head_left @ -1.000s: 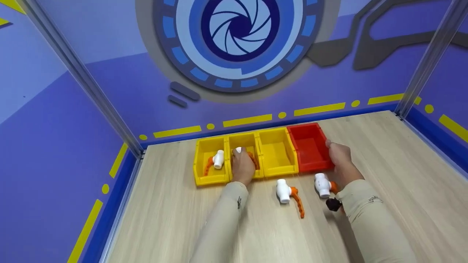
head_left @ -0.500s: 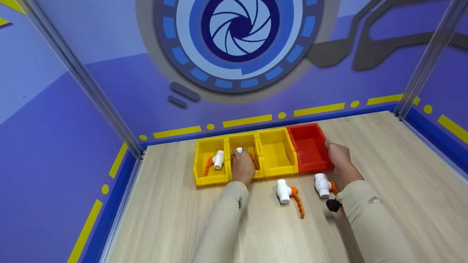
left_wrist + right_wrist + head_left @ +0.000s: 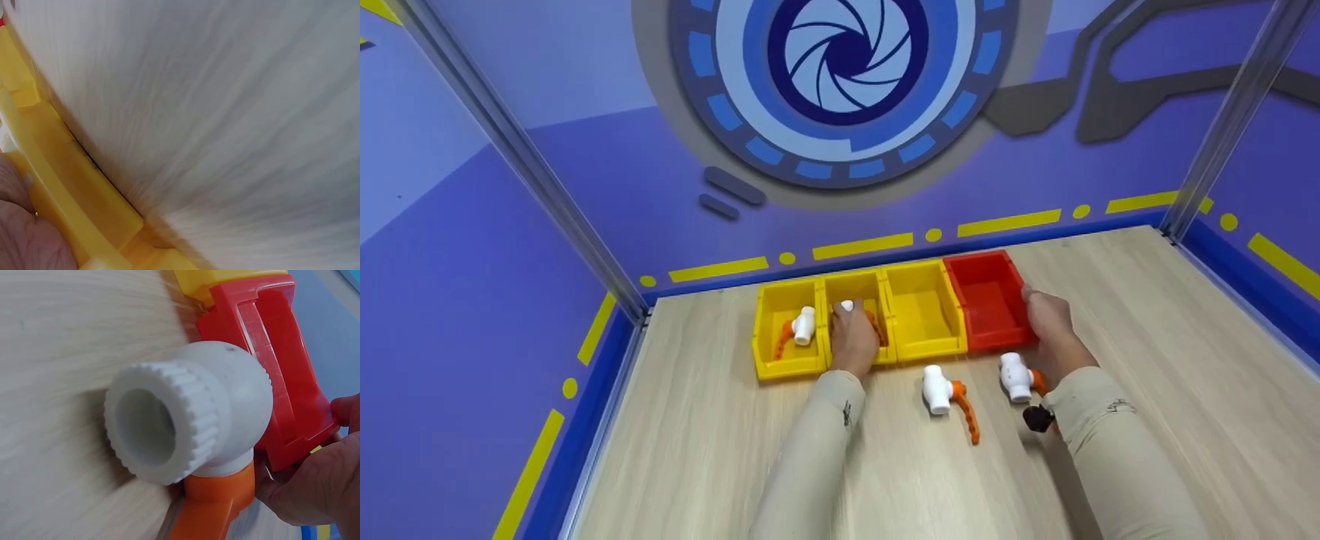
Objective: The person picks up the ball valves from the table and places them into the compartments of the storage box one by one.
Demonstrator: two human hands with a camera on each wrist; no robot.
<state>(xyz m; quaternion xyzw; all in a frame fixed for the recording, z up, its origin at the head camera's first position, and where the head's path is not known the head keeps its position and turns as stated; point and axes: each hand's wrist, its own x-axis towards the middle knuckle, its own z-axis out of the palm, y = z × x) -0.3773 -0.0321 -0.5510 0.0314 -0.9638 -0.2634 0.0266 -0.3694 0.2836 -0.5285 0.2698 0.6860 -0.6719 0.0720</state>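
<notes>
My left hand [image 3: 853, 341] reaches into the second yellow bin [image 3: 889, 330] from the left. Its fingers curl over the white body of a ball valve [image 3: 847, 306], mostly hidden beneath them, with the orange handle showing to the right. In the left wrist view, the hand [image 3: 28, 236] appears at the lower left beside the bin's yellow wall [image 3: 62, 197]. The right hand [image 3: 1050, 319] grips the right side wall of the red bin [image 3: 997, 341], thumb on the rim. In the right wrist view, a ball valve [image 3: 225, 399] looms in front of the red bin [image 3: 281, 377].
Another orange-handled ball valve [image 3: 803, 326] lies in the leftmost yellow bin [image 3: 787, 370]. The third yellow bin [image 3: 926, 307] adjoins the red one. Two valves lie on the wooden table in front: one valve [image 3: 937, 390] at centre, one valve [image 3: 1016, 377] near the right wrist.
Both hands keep their places at the bins, and the valves stay where they were. The head view has shifted slightly, moving the whole scene a little left.
</notes>
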